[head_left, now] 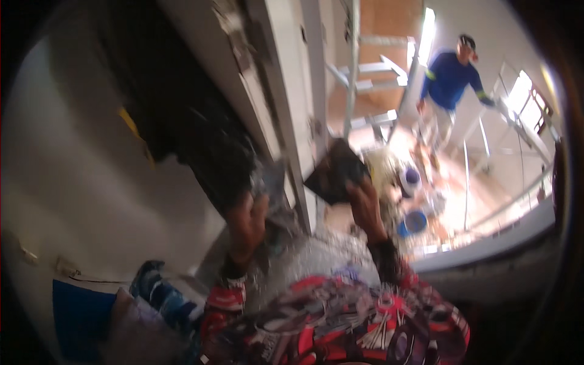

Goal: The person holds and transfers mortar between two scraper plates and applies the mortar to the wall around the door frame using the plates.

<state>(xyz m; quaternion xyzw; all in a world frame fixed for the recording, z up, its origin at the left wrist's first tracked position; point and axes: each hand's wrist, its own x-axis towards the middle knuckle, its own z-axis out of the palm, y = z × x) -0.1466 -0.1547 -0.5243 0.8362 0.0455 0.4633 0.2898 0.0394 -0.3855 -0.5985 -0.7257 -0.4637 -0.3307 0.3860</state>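
My left hand [246,228] is closed at the lower end of a dark, glossy hanging sheet [213,146], beside the door frame. A greyish flat patch [272,181] shows just above its fingers; blur hides whether the hand grips this patch or the sheet. On the other side of the frame, my right hand [367,207] pinches a dark, flat, roughly square piece [336,171] by its lower right corner. That piece is tilted, with one corner toward the upright white door frame [292,109]. Both forearms wear dark cuffs below patterned red sleeves.
Through the opening stands a person in a blue top [450,79], beside metal ladders [354,79]. Buckets, one white [410,180] and one blue [413,223], stand on the littered floor. At lower left lie a blue cushion [79,319] and bundled cloth [161,292].
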